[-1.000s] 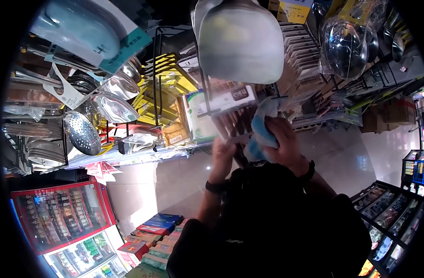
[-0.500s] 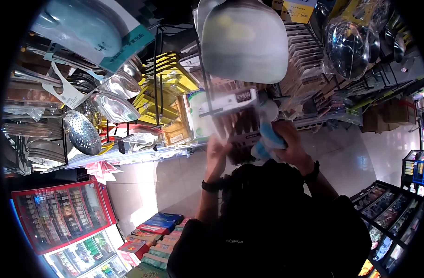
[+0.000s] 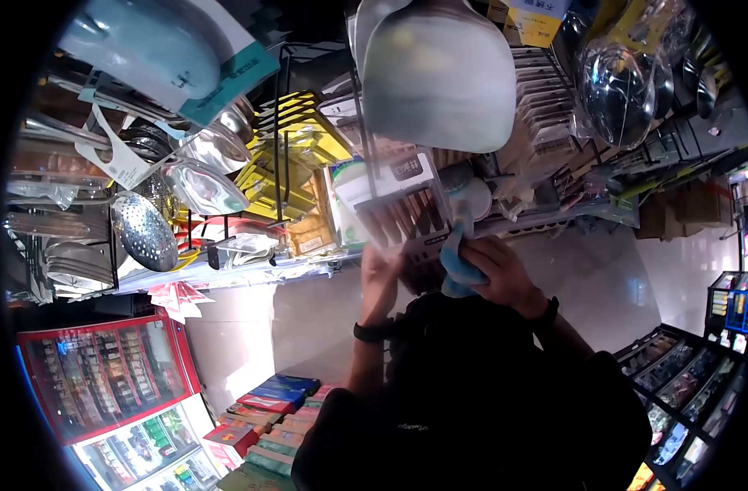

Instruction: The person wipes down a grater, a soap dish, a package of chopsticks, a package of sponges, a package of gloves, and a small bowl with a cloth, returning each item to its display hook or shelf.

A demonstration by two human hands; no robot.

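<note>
My left hand (image 3: 380, 277) grips the lower left edge of a flat pack (image 3: 408, 214) with a white card header and long brown pieces showing through its window. The pack is held tilted in front of the rack. In my right hand (image 3: 496, 272) is a bunched light-blue cloth (image 3: 458, 260), its fingers closed around it at the pack's lower right side. Above the pack hangs a broad, pale spatula-shaped blade (image 3: 439, 78), which overlaps the rack in this view.
Yellow-carded packs (image 3: 296, 147) hang on hooks left of the pack. Further left are a slotted skimmer (image 3: 143, 231) and other metal utensils. Wrapped ladles (image 3: 615, 82) hang upper right. Stacked boxes (image 3: 267, 409) and a red-framed display case (image 3: 108, 372) stand lower left.
My right hand and the blue cloth have moved left, in against the pack's side. The pack has tilted a little, its right side rising. My left hand stays on it.
</note>
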